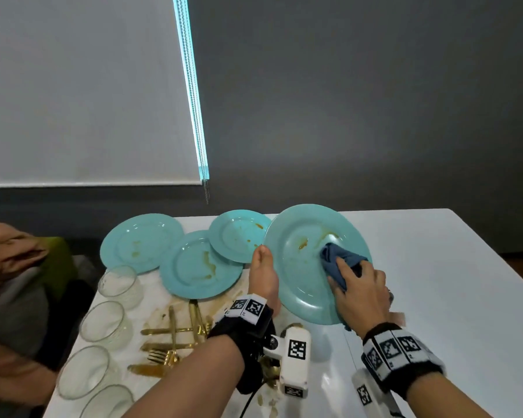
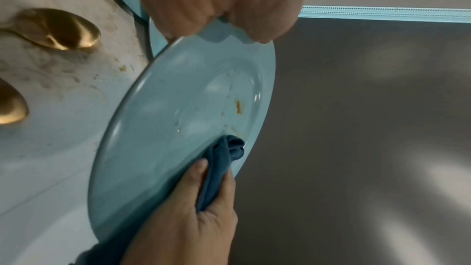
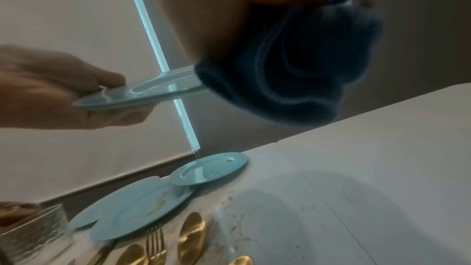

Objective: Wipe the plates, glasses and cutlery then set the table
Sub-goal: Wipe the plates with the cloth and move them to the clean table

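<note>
Over on the left of the counter (image 1: pixel 435 267) I see four glasses (image 1: pixel 111 324) in a row, close to the edge. A bump from my elbow could knock one off. Next come the gold forks, knives and spoons (image 1: pixel 169 342), lying in a messy pile on brown smears. Three dirty plates (image 1: pixel 200 267) sit at the far side, overlapping, so pulling one could drag the others.

My left hand (image 1: pixel 263 276) pinches the rim of the lifted plate (image 1: pixel 302 267), thumb on top and fingers under. It is tilted and held by one edge only. If I push too hard, it could slip and fall.

My right hand (image 1: pixel 360 294) squeezes the blue cloth (image 1: pixel 335 260) against that plate. Some brown spots are not wiped yet.

I see no words anywhere, only black and white square codes on my wrist bands (image 1: pixel 396 351).
</note>
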Tool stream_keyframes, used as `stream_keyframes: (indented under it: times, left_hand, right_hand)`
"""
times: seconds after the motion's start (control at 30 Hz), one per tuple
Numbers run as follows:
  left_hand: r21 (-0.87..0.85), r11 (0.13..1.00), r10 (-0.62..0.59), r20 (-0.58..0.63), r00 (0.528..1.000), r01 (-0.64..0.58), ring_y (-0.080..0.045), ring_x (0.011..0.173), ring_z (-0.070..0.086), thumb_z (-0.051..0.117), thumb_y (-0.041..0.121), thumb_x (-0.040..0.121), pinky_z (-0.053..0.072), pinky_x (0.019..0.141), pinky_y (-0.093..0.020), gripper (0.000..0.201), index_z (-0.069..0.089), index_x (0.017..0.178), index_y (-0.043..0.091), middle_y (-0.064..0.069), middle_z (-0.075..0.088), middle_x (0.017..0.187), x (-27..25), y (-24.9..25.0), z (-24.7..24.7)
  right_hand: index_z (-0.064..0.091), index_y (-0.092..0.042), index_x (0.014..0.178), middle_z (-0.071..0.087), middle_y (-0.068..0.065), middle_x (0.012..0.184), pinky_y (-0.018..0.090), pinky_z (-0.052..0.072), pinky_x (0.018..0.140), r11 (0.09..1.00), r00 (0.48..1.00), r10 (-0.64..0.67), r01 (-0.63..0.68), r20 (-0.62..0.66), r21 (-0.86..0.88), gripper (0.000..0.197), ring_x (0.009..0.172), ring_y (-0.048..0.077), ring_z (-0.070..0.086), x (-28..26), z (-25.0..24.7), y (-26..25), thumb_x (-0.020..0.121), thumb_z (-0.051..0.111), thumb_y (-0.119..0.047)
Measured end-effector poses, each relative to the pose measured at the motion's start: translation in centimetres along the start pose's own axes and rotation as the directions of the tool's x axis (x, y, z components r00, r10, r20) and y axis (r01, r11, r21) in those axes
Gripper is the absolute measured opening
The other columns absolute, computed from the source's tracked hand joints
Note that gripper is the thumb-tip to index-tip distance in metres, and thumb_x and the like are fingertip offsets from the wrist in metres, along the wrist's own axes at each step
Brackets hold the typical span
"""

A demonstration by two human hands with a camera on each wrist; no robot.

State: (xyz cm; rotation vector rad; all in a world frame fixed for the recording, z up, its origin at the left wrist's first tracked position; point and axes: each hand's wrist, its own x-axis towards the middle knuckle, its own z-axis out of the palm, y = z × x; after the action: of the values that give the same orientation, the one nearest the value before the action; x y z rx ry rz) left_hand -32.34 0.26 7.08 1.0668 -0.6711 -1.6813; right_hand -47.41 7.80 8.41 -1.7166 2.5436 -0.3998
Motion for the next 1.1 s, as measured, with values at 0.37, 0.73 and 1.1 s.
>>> stream_keyframes:
  times: [0.37,0.73,1.1]
  left_hand:
    - [0.073,0.989,0.129,-0.051,0.990,-0.125,-0.022,0.093,0.063,0.031,0.032,0.103,0.051,0.089,-0.041,0.027,0.057,0.099,0.023,-0.004,0.065,0.104,-0.1,-2.6,4.0]
    - [0.141,0.982,0.137,-0.050,0.989,-0.129,-0.027,0.102,0.061,0.034,0.034,0.102,0.047,0.097,-0.052,0.028,0.058,0.101,0.020,-0.009,0.065,0.111,-0.8,-4.8,6.1]
    - [0.252,0.946,0.205,0.023,0.979,-0.204,-0.028,0.105,0.058,0.033,0.032,0.102,0.043,0.100,-0.055,0.029,0.057,0.091,0.020,-0.013,0.062,0.109,-0.8,-4.1,6.0]
  right_hand:
    - [0.058,-0.043,0.121,0.056,0.000,0.106,0.026,0.047,0.067,0.840,0.813,-0.541,0.536,0.217,0.084,0.033,0.092,0.022,0.063,0.7,-2.3,8.0,0.090,0.047,-0.038]
    - [0.044,-0.048,0.133,0.040,-0.003,0.107,0.024,0.040,0.077,0.853,0.785,-0.520,0.503,0.338,0.144,0.040,0.106,0.023,0.053,0.3,-1.3,11.1,0.094,0.046,-0.040]
    - [0.047,-0.049,0.129,0.041,0.001,0.109,0.031,0.044,0.084,0.864,0.797,-0.500,0.484,0.339,0.139,0.038,0.104,0.028,0.054,-0.1,-2.8,9.0,0.093,0.049,-0.036]
